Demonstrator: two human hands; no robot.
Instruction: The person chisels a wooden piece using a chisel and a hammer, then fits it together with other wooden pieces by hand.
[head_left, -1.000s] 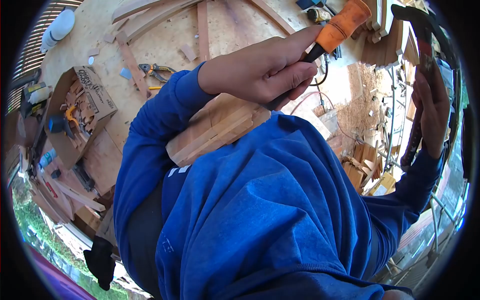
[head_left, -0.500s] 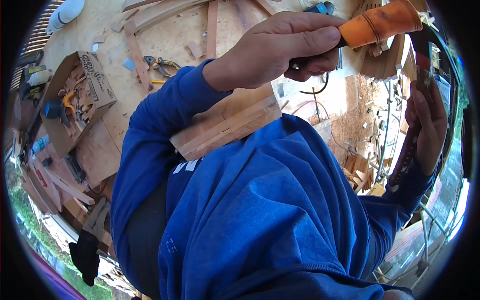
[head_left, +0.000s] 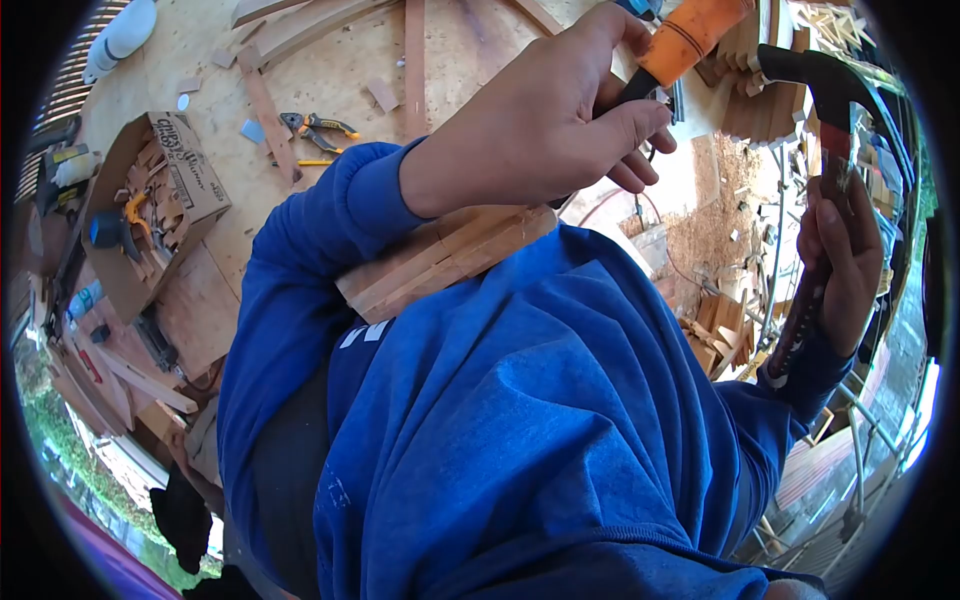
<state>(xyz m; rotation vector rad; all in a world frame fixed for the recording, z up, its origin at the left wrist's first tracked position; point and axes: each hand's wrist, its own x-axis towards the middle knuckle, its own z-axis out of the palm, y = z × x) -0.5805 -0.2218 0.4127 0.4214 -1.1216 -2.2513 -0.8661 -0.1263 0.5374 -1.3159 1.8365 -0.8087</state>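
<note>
My left hand (head_left: 545,130) is closed around the dark lower part of an orange-handled chisel (head_left: 690,40). Its handle points up and right, and the blade is hidden by the hand. Over on the right, my right hand (head_left: 845,250) grips a claw hammer (head_left: 830,90) by its handle, with the black head upward. Below my left wrist, a block of joined wooden strips (head_left: 450,262) lies against my blue top, partly covered by the forearm and sleeve.
A cardboard box (head_left: 205,180) of wood scraps stands at left on the plywood worktop (head_left: 225,270). Pliers (head_left: 318,130) and a yellow pencil (head_left: 305,162) lie farther forward. Wooden strips (head_left: 415,70) lie at the back, and stacked wood pieces (head_left: 765,110) stand at back right.
The orange handle has moved left and up and tilted more upright as my left hand turned. The hammer head has risen and come into clearer view, moving slightly left.
</note>
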